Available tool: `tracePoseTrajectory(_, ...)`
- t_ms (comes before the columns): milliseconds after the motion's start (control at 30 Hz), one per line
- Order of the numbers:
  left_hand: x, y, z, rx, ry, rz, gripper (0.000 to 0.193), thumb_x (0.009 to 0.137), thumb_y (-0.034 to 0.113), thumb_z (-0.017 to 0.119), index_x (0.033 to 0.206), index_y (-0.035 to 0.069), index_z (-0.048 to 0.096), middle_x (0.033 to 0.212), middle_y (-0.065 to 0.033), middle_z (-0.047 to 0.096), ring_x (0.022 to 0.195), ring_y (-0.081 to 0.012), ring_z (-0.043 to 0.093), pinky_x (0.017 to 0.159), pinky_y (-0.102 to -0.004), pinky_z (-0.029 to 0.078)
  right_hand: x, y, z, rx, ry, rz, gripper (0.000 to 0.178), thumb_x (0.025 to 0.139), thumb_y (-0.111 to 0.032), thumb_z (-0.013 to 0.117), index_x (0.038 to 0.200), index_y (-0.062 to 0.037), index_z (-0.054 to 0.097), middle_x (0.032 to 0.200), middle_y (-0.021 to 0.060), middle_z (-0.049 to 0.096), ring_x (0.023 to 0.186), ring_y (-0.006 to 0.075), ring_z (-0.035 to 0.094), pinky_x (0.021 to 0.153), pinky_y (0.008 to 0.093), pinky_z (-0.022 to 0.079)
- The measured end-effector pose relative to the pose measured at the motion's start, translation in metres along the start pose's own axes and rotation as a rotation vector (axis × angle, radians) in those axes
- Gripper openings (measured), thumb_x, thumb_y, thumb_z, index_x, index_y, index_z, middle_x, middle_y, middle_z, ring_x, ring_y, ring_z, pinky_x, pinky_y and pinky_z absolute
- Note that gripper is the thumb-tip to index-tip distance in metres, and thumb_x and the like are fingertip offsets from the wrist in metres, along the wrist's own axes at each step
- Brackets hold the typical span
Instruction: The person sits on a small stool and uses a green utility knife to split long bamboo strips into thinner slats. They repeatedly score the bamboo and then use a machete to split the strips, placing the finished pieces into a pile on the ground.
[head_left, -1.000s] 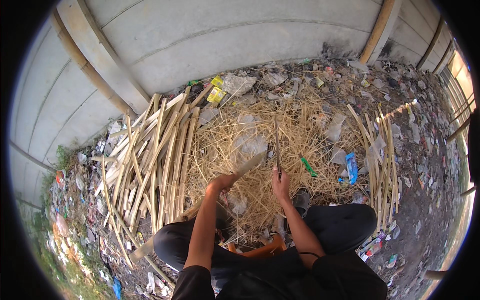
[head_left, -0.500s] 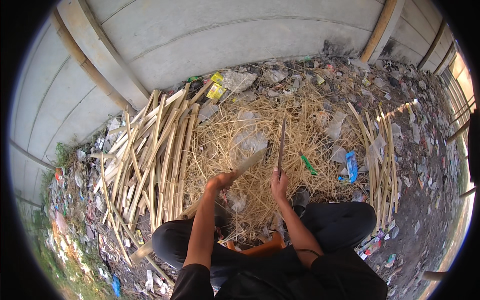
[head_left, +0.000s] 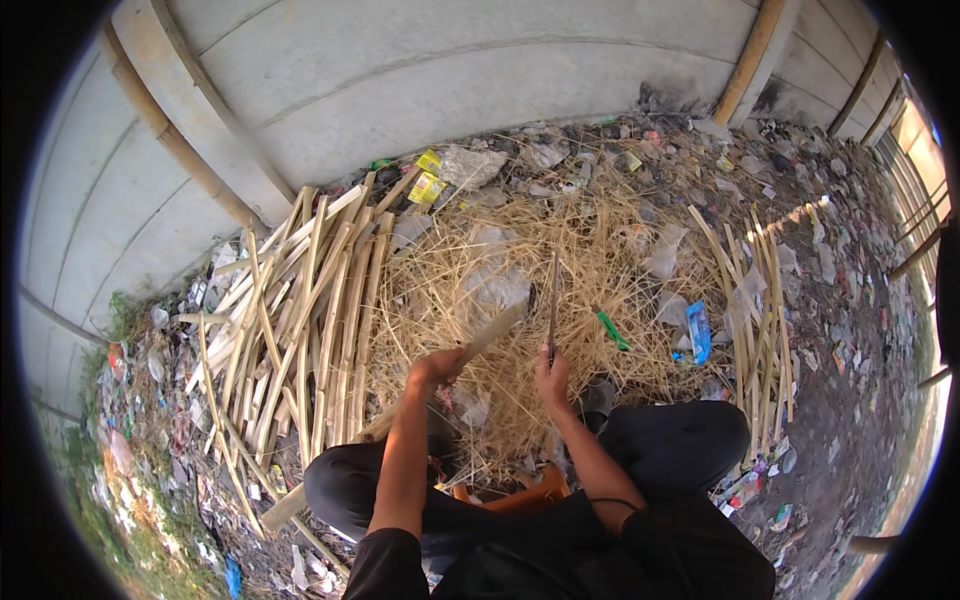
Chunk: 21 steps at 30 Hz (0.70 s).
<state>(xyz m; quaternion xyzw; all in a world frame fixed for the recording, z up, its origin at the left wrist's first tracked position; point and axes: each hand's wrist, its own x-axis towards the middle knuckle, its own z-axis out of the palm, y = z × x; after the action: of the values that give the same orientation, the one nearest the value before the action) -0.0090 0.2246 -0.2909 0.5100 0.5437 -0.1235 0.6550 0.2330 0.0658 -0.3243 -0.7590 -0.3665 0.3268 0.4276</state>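
My left hand (head_left: 437, 368) is closed around a long bamboo slat (head_left: 493, 331). Its far end points up and to the right over the shavings, and the rest runs back past my left knee. In my right hand (head_left: 551, 380) is a knife (head_left: 554, 300) with a long, thin, dark blade, held by its handle and pointing away from me. The blade stands just right of the slat's end, with a small gap between them. Beneath both hands spreads a heap of pale bamboo shavings (head_left: 600, 270).
Many split bamboo strips (head_left: 330, 330) lie piled at my left, and a smaller bundle (head_left: 765, 330) lies at my right. A green-handled tool (head_left: 612, 332) and a blue wrapper (head_left: 699, 333) rest near the shavings. A concrete wall (head_left: 480, 90) stands ahead; litter covers the ground.
My right hand and the knife have come slightly nearer to me and to the left, the blade now more upright in the picture. The left hand keeps its hold, barely shifted.
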Motion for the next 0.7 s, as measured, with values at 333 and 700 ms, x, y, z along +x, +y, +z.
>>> tracePoseTrajectory(333,-0.014,0.009,-0.003,0.353,0.216,0.077,0.071,0.105,0.064,0.037,0.099,0.003,0.072,0.075,-0.0115,0.068,0.070,-0.0256,0.067,0.076,-0.0454,0.052,-0.003,0.034,0.020,0.106,-0.043,0.195,0.045,0.108,-0.036,0.056,0.070,-0.0127,0.050,0.060,0.0008,0.040,0.050,0.0171,0.035,0.053,0.0452,0.033)
tracePoseTrajectory(700,-0.012,0.011,0.007,0.666,0.623,0.241,0.069,0.106,0.063,0.037,0.117,0.007,0.075,0.117,-0.0210,0.074,0.114,-0.0375,0.069,0.099,-0.0518,0.050,0.001,0.036,0.008,0.106,-0.122,0.214,0.046,0.107,-0.036,0.058,0.071,-0.0079,0.051,0.056,0.0030,0.047,0.048,0.0176,0.047,0.053,0.0407,0.042)
